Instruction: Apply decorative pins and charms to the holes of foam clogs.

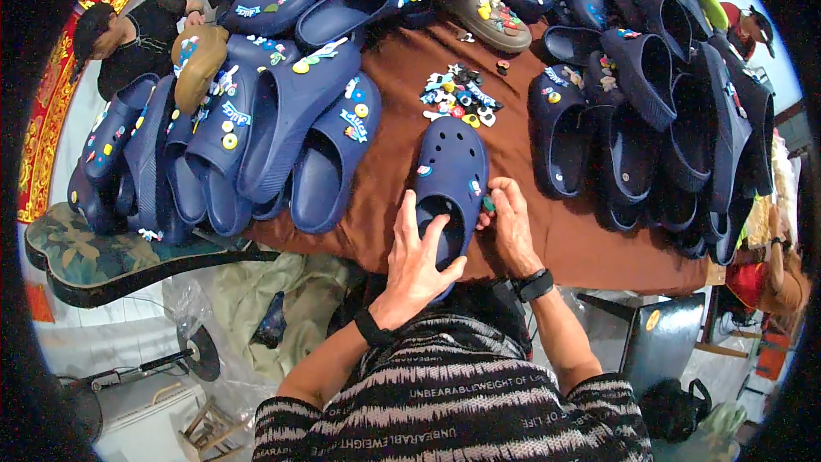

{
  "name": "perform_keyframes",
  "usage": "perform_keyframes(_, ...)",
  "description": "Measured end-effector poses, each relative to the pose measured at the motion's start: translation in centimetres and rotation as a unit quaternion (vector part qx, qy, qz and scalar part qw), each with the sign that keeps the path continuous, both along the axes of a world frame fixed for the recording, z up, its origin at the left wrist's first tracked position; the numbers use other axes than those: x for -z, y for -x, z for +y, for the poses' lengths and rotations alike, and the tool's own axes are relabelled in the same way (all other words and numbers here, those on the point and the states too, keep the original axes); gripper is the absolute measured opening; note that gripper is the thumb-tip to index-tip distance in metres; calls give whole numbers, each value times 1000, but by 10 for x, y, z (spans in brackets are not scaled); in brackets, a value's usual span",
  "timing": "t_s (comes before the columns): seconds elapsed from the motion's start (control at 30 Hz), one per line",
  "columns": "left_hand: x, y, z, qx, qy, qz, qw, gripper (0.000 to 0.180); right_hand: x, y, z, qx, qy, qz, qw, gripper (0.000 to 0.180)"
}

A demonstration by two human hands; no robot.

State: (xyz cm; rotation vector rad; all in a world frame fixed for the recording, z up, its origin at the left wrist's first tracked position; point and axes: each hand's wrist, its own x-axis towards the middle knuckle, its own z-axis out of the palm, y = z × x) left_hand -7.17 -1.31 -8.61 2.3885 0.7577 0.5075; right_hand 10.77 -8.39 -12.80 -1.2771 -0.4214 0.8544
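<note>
Fingers [410, 212] of the left hand [416, 263] hold a clog [456, 154]

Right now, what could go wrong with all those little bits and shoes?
The small green piece at the right hand's fingertips might slip and get lost. The loose heap of colourful small charms lies just beyond the toe of the navy-blue holed clog, so a push forward could scatter it. The piled navy clogs on the left lean together and might topple.

Navy clogs [295, 124] and a pile of colorful charms [460, 101] crowd a cloth-covered tabletop [389, 180] in an apparent workshop.
</note>
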Motion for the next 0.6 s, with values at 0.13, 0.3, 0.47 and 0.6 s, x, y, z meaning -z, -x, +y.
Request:
perform_keyframes(0.13,-2,2,2,-5,0,12,1000,74,-44,-30,39,28,97,-224,969,25)
perform_keyframes(0.3,-7,-1,0,-1,12,19,1000,71,-43,-90,104,18,76,-321,944,32)
perform_keyframes(0.47,-4,3,2,7,6,11,1000,69,-43,-101,121,-1,75,-396,915,42)
perform_keyframes(0.6,-7,3,0,0,18,8,1000,69,-42,-88,102,-28,124,-378,917,37)
